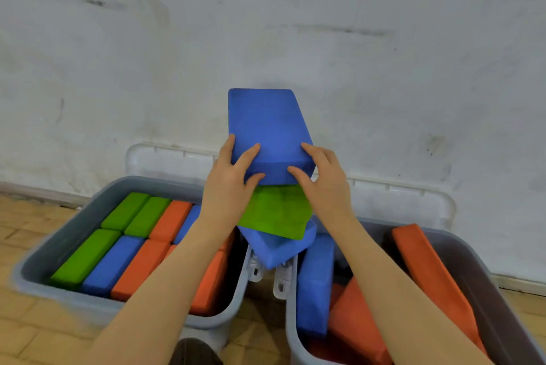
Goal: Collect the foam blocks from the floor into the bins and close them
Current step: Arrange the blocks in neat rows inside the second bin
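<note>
A stack of three foam blocks hangs in the air between both my hands, above the gap between two grey bins. The top blue block [267, 125] tilts up and away. Under it lie a green block [277, 212] and another blue block [280, 248]. My left hand [230, 184] grips the stack's left side, fingers over the top block. From the right, my right hand [323, 184] grips it the same way. The left bin [59, 243] holds neat rows of green, blue and orange blocks. The right bin [484, 276] holds loose orange blocks and an upright blue block [314, 285].
Both bins stand on a wooden floor against a scuffed white wall. Their white lids [168, 161] [404, 202] lean open behind them. White latches [282, 282] hang between the bins. A dark shoe tip [192, 353] shows at the bottom edge.
</note>
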{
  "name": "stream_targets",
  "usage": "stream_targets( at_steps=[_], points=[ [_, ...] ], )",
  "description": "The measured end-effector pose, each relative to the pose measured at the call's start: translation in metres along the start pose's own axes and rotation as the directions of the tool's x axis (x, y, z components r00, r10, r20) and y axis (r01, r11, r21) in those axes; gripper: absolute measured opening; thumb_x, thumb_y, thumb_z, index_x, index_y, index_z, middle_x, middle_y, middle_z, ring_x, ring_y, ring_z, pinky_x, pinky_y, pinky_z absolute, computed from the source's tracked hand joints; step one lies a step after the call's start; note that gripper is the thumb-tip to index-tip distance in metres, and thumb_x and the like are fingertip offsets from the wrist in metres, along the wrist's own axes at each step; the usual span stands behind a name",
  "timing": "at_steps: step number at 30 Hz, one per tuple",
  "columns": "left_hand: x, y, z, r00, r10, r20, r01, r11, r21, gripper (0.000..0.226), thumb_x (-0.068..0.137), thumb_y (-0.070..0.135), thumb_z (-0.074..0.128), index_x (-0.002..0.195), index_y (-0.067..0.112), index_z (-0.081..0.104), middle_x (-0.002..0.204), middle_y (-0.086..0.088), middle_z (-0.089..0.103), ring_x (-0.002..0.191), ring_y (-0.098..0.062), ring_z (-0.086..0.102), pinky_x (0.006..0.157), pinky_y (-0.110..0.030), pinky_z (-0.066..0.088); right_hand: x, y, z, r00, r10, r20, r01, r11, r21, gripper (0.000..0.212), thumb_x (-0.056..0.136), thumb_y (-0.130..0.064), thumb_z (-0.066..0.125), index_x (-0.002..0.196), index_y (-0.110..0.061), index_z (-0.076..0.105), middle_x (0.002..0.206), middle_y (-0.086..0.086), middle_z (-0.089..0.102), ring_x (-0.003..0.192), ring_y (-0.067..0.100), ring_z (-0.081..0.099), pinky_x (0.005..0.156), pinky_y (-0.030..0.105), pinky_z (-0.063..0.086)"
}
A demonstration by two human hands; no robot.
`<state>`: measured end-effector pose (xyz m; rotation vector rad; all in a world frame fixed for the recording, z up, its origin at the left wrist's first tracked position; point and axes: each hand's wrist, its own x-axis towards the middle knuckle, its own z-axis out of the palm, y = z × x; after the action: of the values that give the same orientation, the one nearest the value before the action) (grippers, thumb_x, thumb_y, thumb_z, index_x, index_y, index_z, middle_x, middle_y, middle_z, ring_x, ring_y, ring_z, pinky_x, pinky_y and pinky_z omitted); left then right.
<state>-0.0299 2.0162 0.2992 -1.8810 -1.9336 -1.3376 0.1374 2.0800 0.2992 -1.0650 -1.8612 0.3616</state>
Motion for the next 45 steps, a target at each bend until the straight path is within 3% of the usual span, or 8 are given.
stream_targets(
  at_steps=[3, 7, 15, 22, 27, 31, 36, 45],
  points=[
    [-0.002, -0.01, 0.004, 0.995, -0.04, 0.088, 0.021, 0.978, 0.209, 0.049, 0.079, 0.032, 0.056, 0.125, 0.014, 0.06, 0.132, -0.033, 0.046, 0.096, -0.051, 0.058, 0.074, -0.055, 0.049, -0.003, 0.013, 0.008, 0.989, 0.022, 0.149, 0.004, 0.985, -0.174, 0.056, 0.091, -0.034, 0.058, 0.143, -0.033, 0.037, 0.129, 0.006, 0.049, 0.111, 0.028, 0.052, 0.086, 0.04, 0.046],
    [-0.007, -0.003, 0.002, 0.996, 0.079, 0.046, -0.091, 0.923, 0.374, 0.052, 0.085, 0.04, 0.042, 0.126, 0.013, 0.06, 0.131, -0.026, 0.051, 0.114, -0.051, 0.05, 0.086, -0.056, 0.045, -0.005, 0.015, 0.002, 0.99, -0.007, 0.143, 0.036, 0.978, -0.208, 0.058, 0.092, -0.034, 0.057, 0.145, -0.033, 0.033, 0.135, 0.01, 0.046, 0.114, 0.034, 0.048, 0.088, 0.047, 0.046],
    [-0.043, 0.056, 0.047, 0.933, 0.359, 0.042, -0.359, 0.909, 0.211, 0.041, 0.087, 0.029, 0.049, 0.12, 0.009, 0.061, 0.131, -0.016, 0.054, 0.12, -0.032, 0.042, 0.093, -0.043, 0.034, -0.044, 0.066, -0.048, 0.996, 0.057, 0.075, -0.044, 0.985, -0.166, 0.042, 0.093, -0.029, 0.056, 0.132, -0.016, 0.053, 0.127, 0.008, 0.052, 0.116, 0.028, 0.051, 0.094, 0.035, 0.04],
    [-0.112, 0.058, 0.131, 0.897, 0.302, 0.322, -0.356, 0.926, 0.123, 0.043, 0.081, 0.032, 0.046, 0.113, 0.01, 0.066, 0.12, -0.013, 0.062, 0.109, -0.027, 0.046, 0.086, -0.037, 0.03, -0.098, 0.156, -0.069, 0.941, 0.217, 0.261, -0.133, 0.944, -0.302, 0.038, 0.089, -0.029, 0.062, 0.123, -0.012, 0.061, 0.118, 0.011, 0.058, 0.108, 0.033, 0.055, 0.094, 0.04, 0.043],
    [-0.158, 0.035, 0.183, 0.801, 0.096, 0.592, -0.315, 0.907, 0.279, 0.051, 0.076, 0.037, 0.061, 0.118, 0.008, 0.063, 0.124, -0.02, 0.059, 0.105, -0.038, 0.059, 0.088, -0.043, 0.041, -0.146, 0.212, -0.062, 0.814, 0.337, 0.473, -0.106, 0.887, -0.45, 0.051, 0.085, -0.054, 0.056, 0.121, -0.02, 0.063, 0.123, 0.006, 0.059, 0.109, 0.034, 0.055, 0.095, 0.043, 0.042],
    [-0.172, 0.025, 0.204, 0.694, -0.118, 0.71, -0.285, 0.861, 0.422, 0.085, 0.087, 0.046, 0.057, 0.15, 0.013, 0.011, 0.156, -0.015, 0.012, 0.142, -0.032, 0.016, 0.111, -0.043, 0.017, -0.187, 0.239, -0.059, 0.66, 0.431, 0.615, 0.034, 0.801, -0.598, 0.069, 0.081, -0.069, 0.048, 0.138, -0.031, 0.045, 0.146, -0.004, 0.04, 0.133, 0.024, 0.036, 0.106, 0.037, 0.027],
    [-0.169, 0.021, 0.211, 0.704, -0.092, 0.704, -0.293, 0.866, 0.406, 0.084, 0.088, 0.053, 0.052, 0.151, 0.025, 0.003, 0.158, -0.001, 0.007, 0.144, -0.033, 0.008, 0.113, -0.042, 0.01, -0.213, 0.255, -0.049, 0.51, 0.541, 0.669, 0.076, 0.746, -0.661, 0.113, 0.052, -0.093, 0.035, 0.148, -0.033, 0.023, 0.158, -0.005, 0.014, 0.145, 0.019, 0.008, 0.115, 0.041, 0.004],
    [-0.173, 0.032, 0.229, 0.716, -0.026, 0.698, -0.142, 0.973, 0.182, 0.075, 0.084, 0.043, 0.065, 0.147, 0.031, 0.026, 0.157, 0.003, 0.014, 0.112, -0.039, 0.047, 0.092, -0.045, 0.041, -0.216, 0.258, -0.047, 0.626, 0.428, 0.652, 0.118, 0.774, -0.622, 0.083, 0.074, -0.061, 0.062, 0.145, -0.032, 0.031, 0.157, -0.001, 0.019, 0.145, 0.024, 0.013, 0.117, 0.04, 0.0]
  ],
)
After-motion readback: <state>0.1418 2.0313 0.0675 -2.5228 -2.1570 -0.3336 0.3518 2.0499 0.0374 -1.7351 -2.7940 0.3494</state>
